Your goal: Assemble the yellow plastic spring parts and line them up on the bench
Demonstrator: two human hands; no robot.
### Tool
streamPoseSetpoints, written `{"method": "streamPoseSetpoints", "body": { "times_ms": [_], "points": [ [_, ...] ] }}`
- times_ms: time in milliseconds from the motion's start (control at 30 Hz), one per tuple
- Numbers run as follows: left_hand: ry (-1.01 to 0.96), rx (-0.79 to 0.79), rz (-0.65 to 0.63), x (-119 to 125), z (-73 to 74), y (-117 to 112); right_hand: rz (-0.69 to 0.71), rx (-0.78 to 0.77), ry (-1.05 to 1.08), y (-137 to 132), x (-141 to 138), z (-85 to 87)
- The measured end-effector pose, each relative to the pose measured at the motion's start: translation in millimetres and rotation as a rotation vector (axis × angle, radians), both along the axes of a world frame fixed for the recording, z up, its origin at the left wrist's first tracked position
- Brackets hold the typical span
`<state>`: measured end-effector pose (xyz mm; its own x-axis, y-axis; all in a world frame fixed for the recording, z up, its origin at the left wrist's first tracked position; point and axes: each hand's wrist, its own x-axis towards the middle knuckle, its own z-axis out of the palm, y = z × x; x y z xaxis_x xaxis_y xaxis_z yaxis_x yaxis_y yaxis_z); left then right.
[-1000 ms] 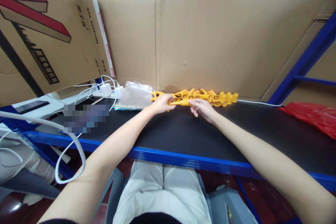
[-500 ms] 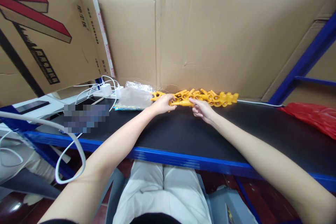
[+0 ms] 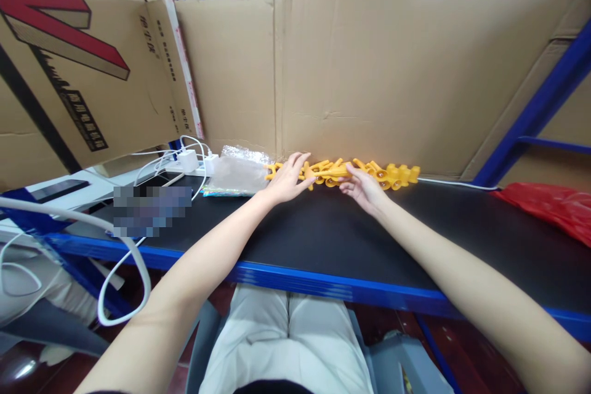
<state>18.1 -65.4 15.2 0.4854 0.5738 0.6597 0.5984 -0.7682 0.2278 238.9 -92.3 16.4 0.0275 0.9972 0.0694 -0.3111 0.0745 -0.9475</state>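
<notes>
Several yellow plastic pieces (image 3: 401, 176), some forked and some with round open ends, lie in a row against the cardboard at the back of the black table. Another long yellow plastic piece (image 3: 329, 171) is level in front of the row, its right end between the thumb and fingers of my right hand (image 3: 368, 192). At its other end is my left hand (image 3: 290, 181), fingers spread and thumb pointing right; it may touch the piece, but I cannot tell. Part of the row is hidden behind both hands.
A clear plastic bag (image 3: 237, 173) lies left of my left hand. Further left are white chargers (image 3: 187, 160) with cables and a blurred-out item (image 3: 152, 210). A red plastic bag (image 3: 549, 206) lies at the right. The table's blue edge (image 3: 323, 286) runs above my lap.
My left hand has let its fingers spread from around the yellow piece. My right hand has shifted slightly right, and the piece sits a little higher in view.
</notes>
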Motion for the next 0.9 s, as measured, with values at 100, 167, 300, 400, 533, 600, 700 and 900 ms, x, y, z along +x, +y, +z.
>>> {"method": "streamPoseSetpoints", "body": {
  "times_ms": [100,167,300,400,533,600,700,900],
  "points": [
    [0.037,-0.017,0.074,-6,-4.4,9,-0.128,0.065,0.045,5,15,5.3],
    [0.113,-0.026,0.117,-11,-9.7,17,-0.234,0.128,0.029,9,25,6.2],
    [0.181,-0.061,0.174,-18,-17.7,28,-0.49,0.312,-0.137,19,39,3.0],
    [0.192,-0.074,0.189,-17,-17.7,28,-0.576,0.471,-0.372,27,43,0.9],
    [0.231,-0.091,0.22,-15,-13.8,21,-0.644,0.622,-0.808,36,38,3.8],
    [0.245,-0.103,0.229,-14,-12.6,18,-0.676,0.614,-1.021,40,31,7.3],
    [0.258,-0.109,0.241,-13,-12.4,16,-0.692,0.616,-1.266,45,18,12.8],
    [0.269,-0.118,0.266,-13,-12.5,17,-0.667,0.79,-1.596,53,-19,19.3]
  ]
}}
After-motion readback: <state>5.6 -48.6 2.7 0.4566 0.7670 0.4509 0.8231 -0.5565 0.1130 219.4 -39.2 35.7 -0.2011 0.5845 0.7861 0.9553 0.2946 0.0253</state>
